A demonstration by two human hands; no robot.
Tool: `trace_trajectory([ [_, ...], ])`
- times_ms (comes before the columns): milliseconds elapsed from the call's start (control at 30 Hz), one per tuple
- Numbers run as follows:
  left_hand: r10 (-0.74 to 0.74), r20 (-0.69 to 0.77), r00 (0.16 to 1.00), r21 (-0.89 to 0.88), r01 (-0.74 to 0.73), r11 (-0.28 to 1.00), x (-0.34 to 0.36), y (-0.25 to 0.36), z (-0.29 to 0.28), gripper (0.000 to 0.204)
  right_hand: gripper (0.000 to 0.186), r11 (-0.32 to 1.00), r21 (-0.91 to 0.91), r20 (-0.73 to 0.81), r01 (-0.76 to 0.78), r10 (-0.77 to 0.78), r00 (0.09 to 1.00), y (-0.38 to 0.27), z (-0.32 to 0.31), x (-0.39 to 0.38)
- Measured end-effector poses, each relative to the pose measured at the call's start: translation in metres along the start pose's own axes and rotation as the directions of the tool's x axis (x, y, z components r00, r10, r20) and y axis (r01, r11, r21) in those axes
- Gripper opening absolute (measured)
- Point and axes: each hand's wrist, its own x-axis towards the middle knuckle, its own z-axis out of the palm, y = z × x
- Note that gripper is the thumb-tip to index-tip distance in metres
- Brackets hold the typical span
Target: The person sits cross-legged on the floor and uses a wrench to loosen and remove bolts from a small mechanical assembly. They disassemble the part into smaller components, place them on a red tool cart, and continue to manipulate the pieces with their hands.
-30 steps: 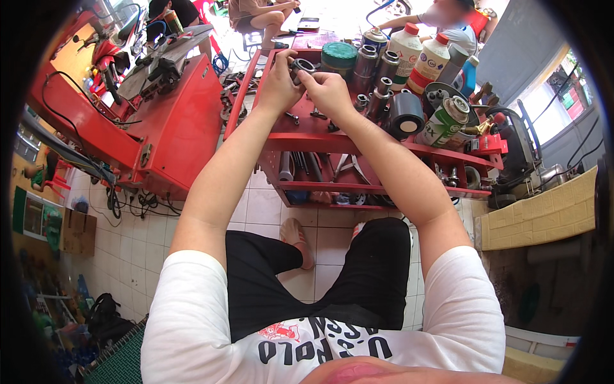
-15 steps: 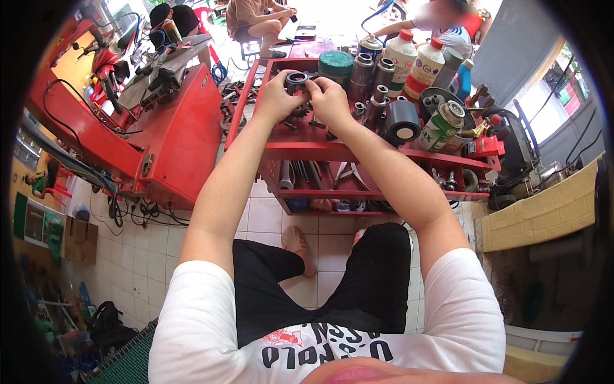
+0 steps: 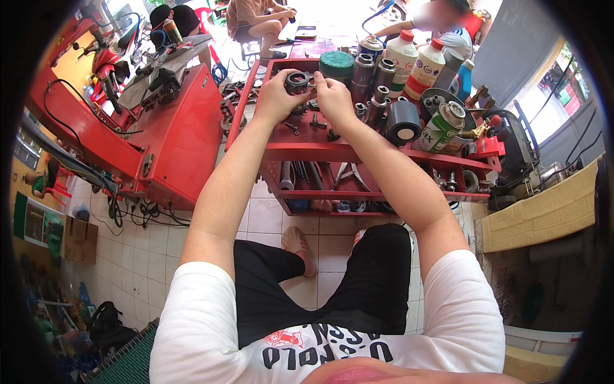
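A dark round metal part [image 3: 299, 82], like a ring or bearing housing, is held between both hands above the top tray of a red tool cart [image 3: 300, 152]. My left hand [image 3: 276, 97] grips its left side and my right hand [image 3: 332, 96] pinches its right side. Loose bolts and small dark parts [image 3: 314, 123] lie on the tray just below my hands. My forearms reach forward from the lower edge, and I sit with my knees close to the cart.
Spray cans, white bottles and a green-lidded tub [image 3: 337, 64] crowd the cart's back and right. A black cylinder [image 3: 404, 121] stands right of my hands. A red machine [image 3: 173, 134] stands to the left. Other people sit beyond the cart [image 3: 256, 19]. Pliers lie on the lower shelf [image 3: 345, 176].
Both hands have stayed on the round part above the tray, turning it slightly; the view has shifted a little, so the cart sits lower in the picture.
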Motion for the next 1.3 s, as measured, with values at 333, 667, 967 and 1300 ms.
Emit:
trace_trajectory([
  [333, -0.008, 0.005, 1.000, -0.017, 0.008, 1.000, 0.001, 0.005, 0.000, 0.056, 0.048, 0.999, -0.034, 0.032, 0.012, -0.011, 0.999, 0.016, -0.001, 0.008],
  [667, 0.071, -0.001, 0.998, 0.042, -0.070, 0.997, 0.002, 0.002, 0.002, 0.055, 0.046, 0.997, 0.024, 0.094, -0.076, 0.073, 0.993, 0.016, 0.000, 0.007],
  [967, 0.077, -0.012, 0.997, 0.040, -0.077, 0.996, 0.000, 0.009, -0.001, 0.054, 0.040, 0.999, -0.041, 0.092, -0.014, 0.018, 0.996, 0.007, -0.001, 0.002],
  [1300, 0.117, -0.052, 0.992, 0.020, -0.116, 0.993, 0.001, 0.011, -0.002, 0.056, 0.043, 0.999, 0.042, 0.111, -0.006, 0.001, 0.994, 0.018, 0.002, 0.009],
])
